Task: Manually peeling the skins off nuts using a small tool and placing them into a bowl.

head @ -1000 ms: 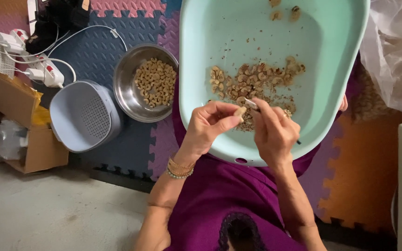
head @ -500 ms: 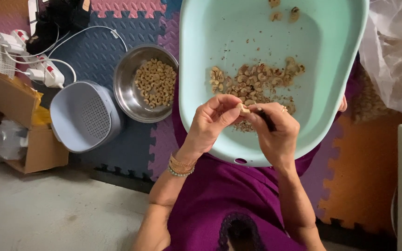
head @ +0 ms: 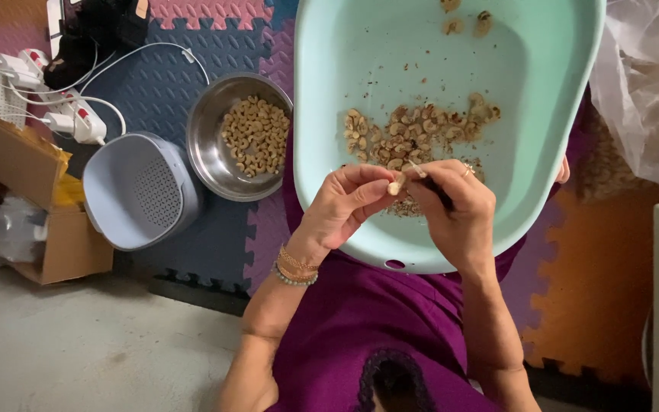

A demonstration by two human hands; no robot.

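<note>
Left hand (head: 341, 206) pinches one nut (head: 395, 187); right hand (head: 451, 206) grips one knife (head: 429, 187); two bowls: basin (head: 543, 152), steel bowl (head: 211, 160).

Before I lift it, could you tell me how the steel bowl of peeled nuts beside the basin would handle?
The steel bowl looks rigid and thin-walled, so probably light. Its rounded sides suggest it may rock if nudged. The loose nuts inside would likely slide when it is tilted.
</note>
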